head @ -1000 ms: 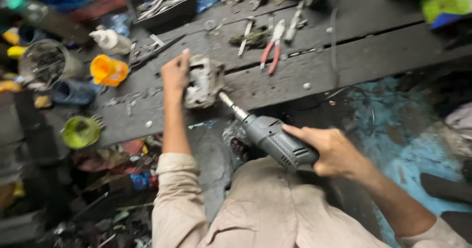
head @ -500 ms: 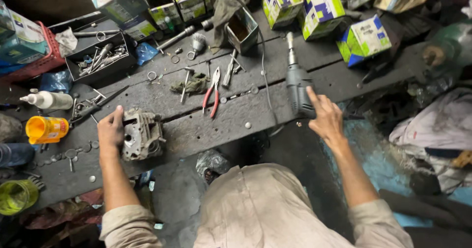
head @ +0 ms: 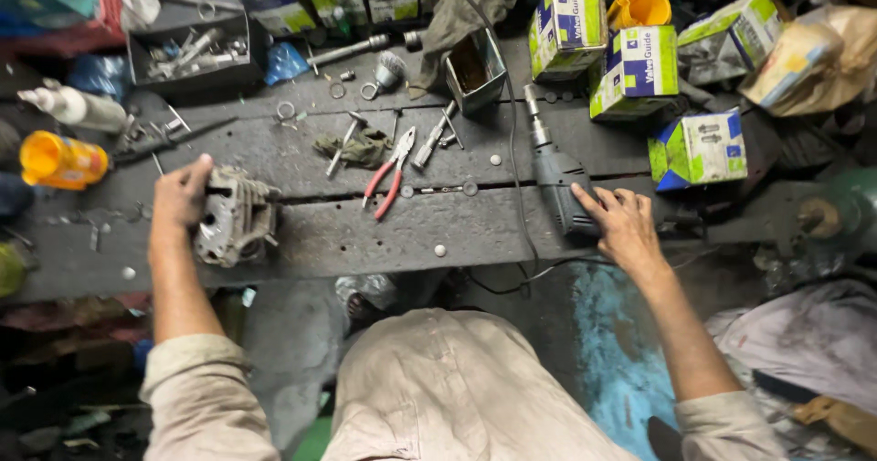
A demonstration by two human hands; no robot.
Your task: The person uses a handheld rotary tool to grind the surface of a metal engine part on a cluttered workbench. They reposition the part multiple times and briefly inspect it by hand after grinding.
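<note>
Gripping a grey metal engine cylinder [head: 233,216] with the left hand [head: 180,194], a person rests the right hand [head: 621,223] flat and open on a grey power drill [head: 559,182].

Steadying the ribbed, grimy casting probably works best with fingers wrapped firmly on its upper edge, as they are. It sits on a dark, oily plank worktop [head: 365,237]. Right of the cylinder lie red-handled pliers [head: 391,170]; further right, the smooth-bodied drill; beyond it, green-and-white cardboard boxes [head: 630,70].
</note>
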